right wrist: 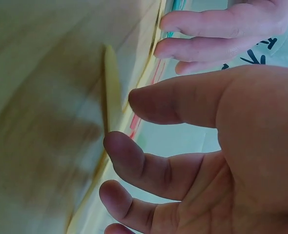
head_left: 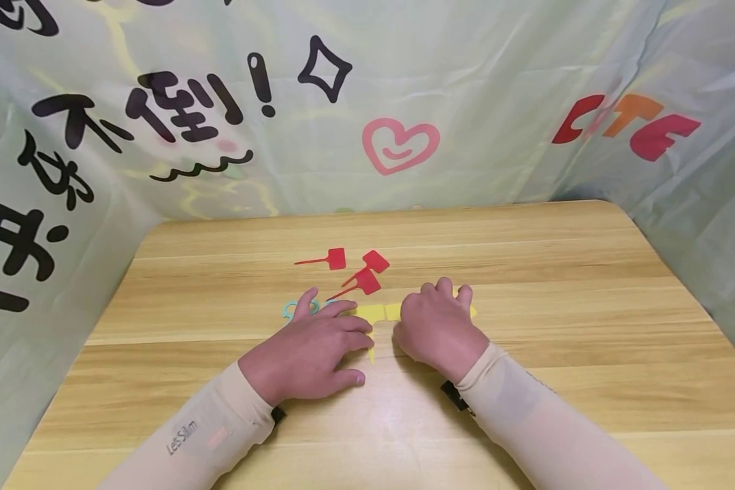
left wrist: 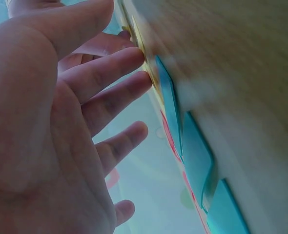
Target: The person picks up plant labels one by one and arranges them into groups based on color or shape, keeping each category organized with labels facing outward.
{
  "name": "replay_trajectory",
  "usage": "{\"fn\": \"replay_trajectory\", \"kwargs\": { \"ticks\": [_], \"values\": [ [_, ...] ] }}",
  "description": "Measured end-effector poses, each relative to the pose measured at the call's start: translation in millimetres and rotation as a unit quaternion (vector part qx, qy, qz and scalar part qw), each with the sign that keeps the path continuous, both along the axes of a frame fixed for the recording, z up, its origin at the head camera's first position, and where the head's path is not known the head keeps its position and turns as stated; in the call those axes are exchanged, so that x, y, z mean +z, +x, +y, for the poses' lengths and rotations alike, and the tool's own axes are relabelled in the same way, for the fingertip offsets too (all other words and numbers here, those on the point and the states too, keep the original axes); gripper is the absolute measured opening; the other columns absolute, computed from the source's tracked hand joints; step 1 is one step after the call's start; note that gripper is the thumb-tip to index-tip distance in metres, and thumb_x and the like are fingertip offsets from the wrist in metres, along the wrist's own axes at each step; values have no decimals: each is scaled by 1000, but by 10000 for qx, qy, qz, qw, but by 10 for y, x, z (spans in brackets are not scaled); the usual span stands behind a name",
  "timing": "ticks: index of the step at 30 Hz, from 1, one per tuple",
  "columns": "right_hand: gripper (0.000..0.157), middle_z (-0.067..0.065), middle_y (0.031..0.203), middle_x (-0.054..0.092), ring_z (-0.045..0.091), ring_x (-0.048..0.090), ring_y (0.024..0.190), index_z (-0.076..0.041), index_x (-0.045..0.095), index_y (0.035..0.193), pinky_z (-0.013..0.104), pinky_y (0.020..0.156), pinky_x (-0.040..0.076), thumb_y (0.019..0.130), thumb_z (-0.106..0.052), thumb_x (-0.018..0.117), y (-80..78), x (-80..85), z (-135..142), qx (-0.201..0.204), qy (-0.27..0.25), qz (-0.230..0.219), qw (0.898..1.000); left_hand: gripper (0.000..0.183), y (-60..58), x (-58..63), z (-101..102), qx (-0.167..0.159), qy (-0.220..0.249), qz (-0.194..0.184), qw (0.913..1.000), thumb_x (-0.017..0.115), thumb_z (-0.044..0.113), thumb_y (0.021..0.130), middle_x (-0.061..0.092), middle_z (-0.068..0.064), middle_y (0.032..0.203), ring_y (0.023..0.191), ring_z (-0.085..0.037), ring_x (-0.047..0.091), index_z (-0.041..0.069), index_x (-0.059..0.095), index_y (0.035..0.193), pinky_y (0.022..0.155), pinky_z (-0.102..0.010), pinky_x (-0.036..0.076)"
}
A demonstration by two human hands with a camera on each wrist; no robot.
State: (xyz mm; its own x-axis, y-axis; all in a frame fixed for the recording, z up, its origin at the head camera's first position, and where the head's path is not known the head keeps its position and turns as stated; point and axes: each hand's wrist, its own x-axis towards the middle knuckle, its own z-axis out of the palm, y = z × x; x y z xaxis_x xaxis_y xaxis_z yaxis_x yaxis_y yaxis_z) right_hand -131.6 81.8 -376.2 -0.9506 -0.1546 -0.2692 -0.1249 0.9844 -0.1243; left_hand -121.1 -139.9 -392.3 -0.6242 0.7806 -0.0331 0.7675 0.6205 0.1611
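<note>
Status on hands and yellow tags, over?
Left hand: fingers spread, at yellow tags. Right hand: bent fingers over yellow tags, thumb apart. Teal pieces by left hand; red tags just beyond.

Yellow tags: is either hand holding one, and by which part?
No yellow tag appears held: the left hand has fingers extended; the right hand has thumb and forefinger apart.
</note>
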Motion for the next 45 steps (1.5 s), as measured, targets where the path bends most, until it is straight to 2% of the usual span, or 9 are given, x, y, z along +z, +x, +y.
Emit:
{"fn": "replay_trajectory", "kwargs": {
  "ticks": [7,17,24,30,34,37,42,45],
  "values": [
    [32,6,77,52,31,41,88,-16,61,60,55,85,25,90,-28,60,-13,53,56,-92,-8,-52,9999,37,2,14,34,-53,-3,205,9998,67,51,91,60,13,134,139,-24,44,29,71,121,112,-73,13],
    [33,6,76,53,32,41,88,-16,61,57,55,85,24,88,-27,59,-16,79,130,-126,-102,54,9999,35,8,37,81,-60,31,241,9997,68,48,90,59,14,132,133,-18,45,27,71,119,113,-71,14],
    [36,7,82,53,33,42,95,-17,60,64,59,91,26,94,-37,58,-44,132,223,-223,-4,-12,9997,38,1,66,108,-14,129,238,9996,68,49,90,59,14,130,132,-17,46,27,69,121,112,-69,15],
    [39,8,85,54,36,41,98,-15,61,66,60,87,27,97,-39,55,-89,220,396,-449,-188,-36,9988,43,14,37,167,-38,180,201,9996,69,53,89,56,11,136,140,-23,41,28,66,125,112,-70,14],
    [40,10,87,54,38,40,97,-14,61,66,60,83,28,98,-38,55,-127,309,509,-581,-359,-63,9976,54,23,15,271,-122,98,195,9997,67,58,90,53,9,143,146,-27,34,27,63,134,112,-71,13],
    [39,10,86,56,39,41,97,-14,60,66,62,84,29,97,-37,56,-153,351,555,-647,-459,-167,9967,58,27,23,370,-191,5,232,9995,66,60,90,52,9,144,146,-30,34,27,62,137,113,-72,13],
    [37,7,81,59,40,43,102,-14,63,68,67,88,26,95,-40,60,-156,280,507,-631,-366,-552,9958,59,30,49,491,-229,-160,335,9990,67,62,89,53,8,142,143,-33,39,27,62,137,113,-72,13],
    [38,7,79,59,40,42,103,-15,63,69,69,91,24,94,-44,62,-135,202,451,-503,-219,-630,9965,61,35,51,528,-199,-275,303,9990,66,64,89,53,7,144,144,-33,39,28,61,139,112,-73,13]
  ]
}}
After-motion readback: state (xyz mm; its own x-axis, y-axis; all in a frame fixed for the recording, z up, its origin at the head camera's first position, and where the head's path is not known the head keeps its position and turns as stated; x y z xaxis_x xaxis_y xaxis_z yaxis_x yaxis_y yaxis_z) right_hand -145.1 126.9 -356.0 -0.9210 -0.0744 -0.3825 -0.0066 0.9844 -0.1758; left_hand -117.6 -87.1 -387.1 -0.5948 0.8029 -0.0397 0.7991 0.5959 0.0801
